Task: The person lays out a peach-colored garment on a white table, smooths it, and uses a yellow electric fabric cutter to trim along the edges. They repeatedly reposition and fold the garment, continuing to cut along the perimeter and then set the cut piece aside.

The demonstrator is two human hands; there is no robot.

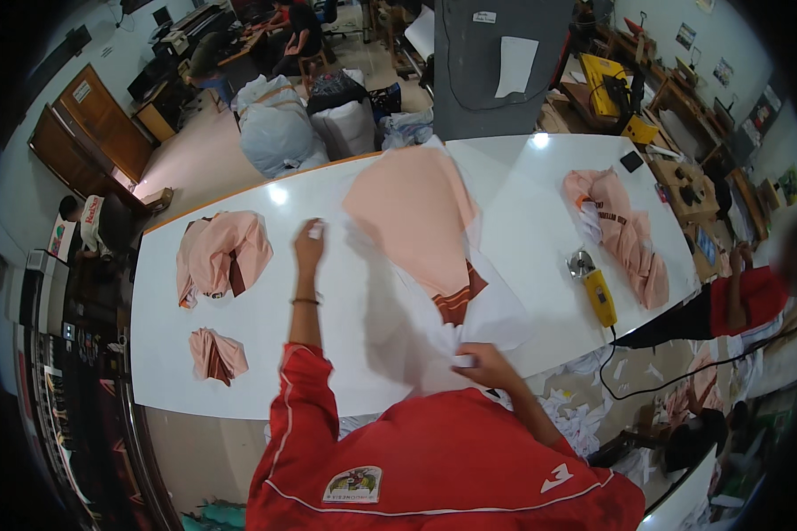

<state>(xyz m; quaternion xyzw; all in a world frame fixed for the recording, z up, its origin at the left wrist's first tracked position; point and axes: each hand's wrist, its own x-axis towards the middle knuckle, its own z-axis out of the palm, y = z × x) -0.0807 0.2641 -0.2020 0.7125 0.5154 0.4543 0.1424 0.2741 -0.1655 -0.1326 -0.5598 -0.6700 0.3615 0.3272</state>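
Note:
A peach fabric panel (412, 208) with a brown band and a white margin lies across the middle of the white table. My right hand (490, 367) is closed on the white margin (449, 341) at its near end, where the cloth bunches up. To the left of the panel, my left hand (309, 241) is raised over the table with its fingers closed. Something small and whitish shows at those fingers, too small to name. Left of that arm lie a crumpled peach-and-brown cloth piece (230, 252) and a smaller folded one (216, 356).
A yellow electric cloth cutter (597, 288) with a round metal head rests at the right, its black cord running off the table. Beyond it lies another peach fabric piece (624, 234). A dark phone (630, 161) sits at the far right corner. A co-worker in red (753, 301) is at the right.

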